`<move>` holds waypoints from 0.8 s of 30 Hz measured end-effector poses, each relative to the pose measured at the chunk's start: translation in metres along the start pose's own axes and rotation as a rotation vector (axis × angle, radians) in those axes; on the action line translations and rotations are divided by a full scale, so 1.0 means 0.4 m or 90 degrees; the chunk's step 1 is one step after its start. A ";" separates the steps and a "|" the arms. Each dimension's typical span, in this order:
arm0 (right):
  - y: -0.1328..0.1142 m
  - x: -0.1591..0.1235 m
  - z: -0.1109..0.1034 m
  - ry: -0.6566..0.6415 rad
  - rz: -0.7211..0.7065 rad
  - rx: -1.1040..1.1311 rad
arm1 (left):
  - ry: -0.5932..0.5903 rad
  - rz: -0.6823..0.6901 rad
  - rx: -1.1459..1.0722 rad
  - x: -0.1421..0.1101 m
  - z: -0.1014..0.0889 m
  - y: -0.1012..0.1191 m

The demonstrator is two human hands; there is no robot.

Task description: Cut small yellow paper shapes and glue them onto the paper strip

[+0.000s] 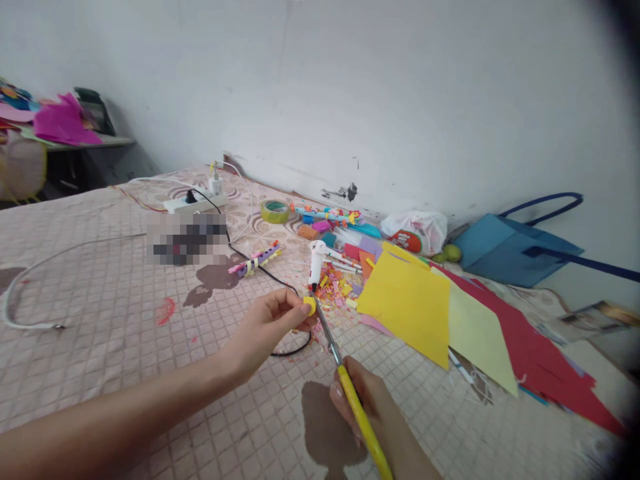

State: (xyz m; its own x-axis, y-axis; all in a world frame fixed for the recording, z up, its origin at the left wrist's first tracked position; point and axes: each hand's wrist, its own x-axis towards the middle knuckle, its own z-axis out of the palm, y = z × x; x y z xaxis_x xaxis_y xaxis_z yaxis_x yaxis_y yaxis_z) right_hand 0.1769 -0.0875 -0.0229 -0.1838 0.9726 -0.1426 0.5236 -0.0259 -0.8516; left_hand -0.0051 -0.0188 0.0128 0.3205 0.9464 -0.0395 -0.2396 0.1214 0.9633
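Yellow piece, small and pinched at the fingertips of the left hand, is just below the nozzle of the white glue gun, the landmark for this legend. Well to the gun's left, a white power strip bears plugs; a black cord runs from it toward the gun and loops on the table on the gun's near side. A wrist or sleeve catching this loop could drag the cord. Between strip and gun are a purple decorated stick and, beyond it, a roll of tape. The left hand enters from the gun's near left, thumb and fingers closed on the piece; if the nozzle is hot, a small upward slip could burn them. At the gun's near right, the right hand is wrapped round yellow-handled scissors, apparently seen edge-on, their tips beside the piece. Contact and blade opening cannot be told; a careless squeeze could nick a fingertip, and a loose pinch could drop the piece among the paper scraps right of the gun. Farther right lie a yellow sheet, a red sheet and a blue bag.
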 end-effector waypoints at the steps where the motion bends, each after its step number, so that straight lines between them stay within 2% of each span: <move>1: -0.001 -0.001 0.000 -0.005 0.003 0.001 | 0.000 0.000 -0.001 0.000 0.000 0.000; 8: -0.017 -0.004 -0.005 0.017 -0.009 -0.006 | 0.005 -0.005 -0.005 0.000 -0.001 0.000; 18: -0.029 -0.004 -0.008 0.015 0.022 0.025 | 0.013 0.010 0.009 0.003 -0.003 0.001; 24: -0.025 -0.004 -0.008 0.034 0.025 -0.009 | 0.016 0.007 -0.004 0.003 -0.002 0.002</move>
State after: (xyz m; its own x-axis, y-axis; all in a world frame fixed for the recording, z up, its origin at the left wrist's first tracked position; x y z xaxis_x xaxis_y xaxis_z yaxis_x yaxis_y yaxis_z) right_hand 0.1747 -0.0880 -0.0124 -0.1182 0.9818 -0.1485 0.5409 -0.0617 -0.8388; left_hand -0.0056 -0.0171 0.0133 0.2947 0.9549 -0.0363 -0.2483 0.1133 0.9620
